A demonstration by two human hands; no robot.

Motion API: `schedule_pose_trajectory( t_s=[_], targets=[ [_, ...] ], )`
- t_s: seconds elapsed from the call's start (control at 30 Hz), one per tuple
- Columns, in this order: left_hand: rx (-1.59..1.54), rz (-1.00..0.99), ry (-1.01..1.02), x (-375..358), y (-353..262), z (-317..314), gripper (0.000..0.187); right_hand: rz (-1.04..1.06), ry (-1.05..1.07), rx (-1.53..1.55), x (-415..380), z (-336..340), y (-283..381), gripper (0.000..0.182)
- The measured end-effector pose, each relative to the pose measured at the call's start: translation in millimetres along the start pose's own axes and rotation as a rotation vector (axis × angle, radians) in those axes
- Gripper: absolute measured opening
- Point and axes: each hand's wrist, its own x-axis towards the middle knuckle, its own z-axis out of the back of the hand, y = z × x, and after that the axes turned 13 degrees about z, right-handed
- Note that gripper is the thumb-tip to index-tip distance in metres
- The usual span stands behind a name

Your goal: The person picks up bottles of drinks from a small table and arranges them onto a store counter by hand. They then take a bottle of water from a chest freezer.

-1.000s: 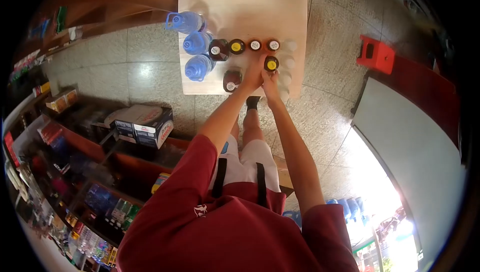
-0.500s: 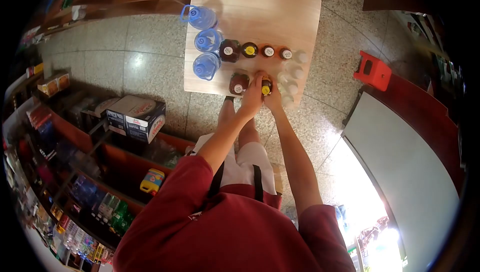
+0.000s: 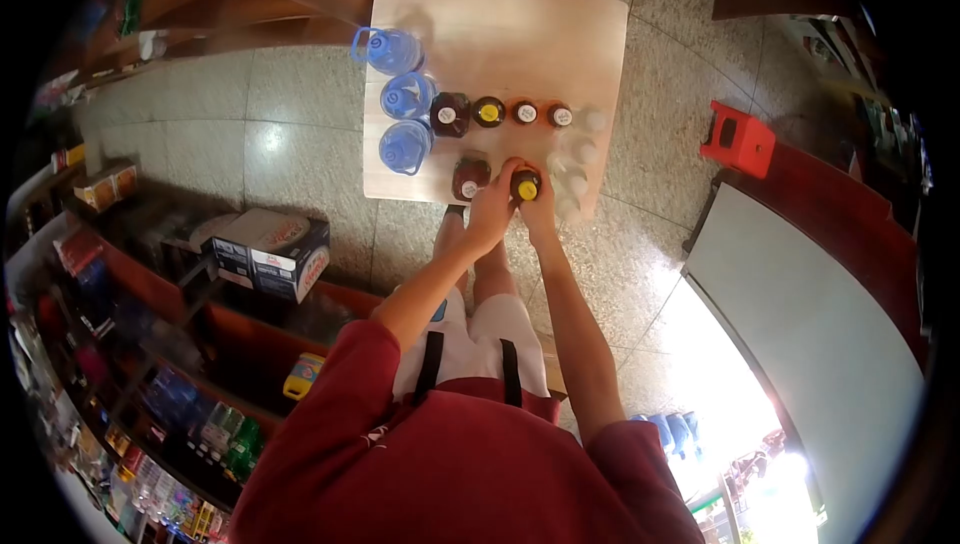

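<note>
Near the table's front edge, my left hand (image 3: 493, 204) and my right hand (image 3: 539, 210) are closed around a dark bottle with a yellow cap (image 3: 527, 188). The bottle looks about upright, and the hands hide much of its lower part. Just left of my left hand stands a dark red-brown bottle with a white cap (image 3: 470, 179). Behind the hands runs a row: a large dark bottle (image 3: 451, 115), a yellow-capped dark bottle (image 3: 488, 112) and two smaller white-capped bottles, one in the middle (image 3: 525, 113) and one farther right (image 3: 560, 116).
Clear white-capped bottles (image 3: 583, 152) line the right side of the wooden table (image 3: 500, 19). Large blue-topped jugs (image 3: 405, 147) stand along its left. A red plastic stool (image 3: 740, 140) is at right, a carton (image 3: 270, 252) and stocked shelves at left.
The yellow-capped bottle between my hands has turned slightly, showing its cap more from above. The whole view has shifted a little, with the table lower in it.
</note>
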Motion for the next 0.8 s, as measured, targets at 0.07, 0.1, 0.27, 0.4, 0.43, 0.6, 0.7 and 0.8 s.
schedule_pose_trajectory(
  t_s=[0.07, 0.1, 0.27, 0.4, 0.43, 0.6, 0.7, 0.8],
  targets=[
    [-0.02, -0.013, 0.033, -20, -11, 19, 0.072, 0.003, -0.026, -0.016, -16, 1, 19, 0.056],
    [-0.032, -0.025, 0.044, -29, -19, 30, 0.074, 0.043, -0.003, 0.006, -21, 2, 45, 0.054],
    [0.101, -0.178, 0.043, -78, -60, 83, 0.071, 0.217, 0.153, 0.145, -56, 29, 157, 0.061],
    [0.137, -0.533, 0.05, -109, -90, 136, 0.078, 0.179, 0.339, 0.157, -86, 60, 236, 0.067],
    [0.147, -0.583, 0.026, -119, -102, 150, 0.079, 0.202, 0.367, 0.2, -92, 64, 258, 0.07],
    [0.142, -0.768, 0.016, -167, -180, 209, 0.09, 0.292, 0.432, 0.412, -131, 66, 341, 0.087],
    [-0.132, -0.856, 0.056, -189, -213, 214, 0.085, 0.328, 0.329, 0.497, -157, 66, 391, 0.091],
    [-0.529, -0.887, 0.374, -198, -228, 193, 0.088, 0.558, 0.259, 0.42, -169, 74, 413, 0.093]
  ],
)
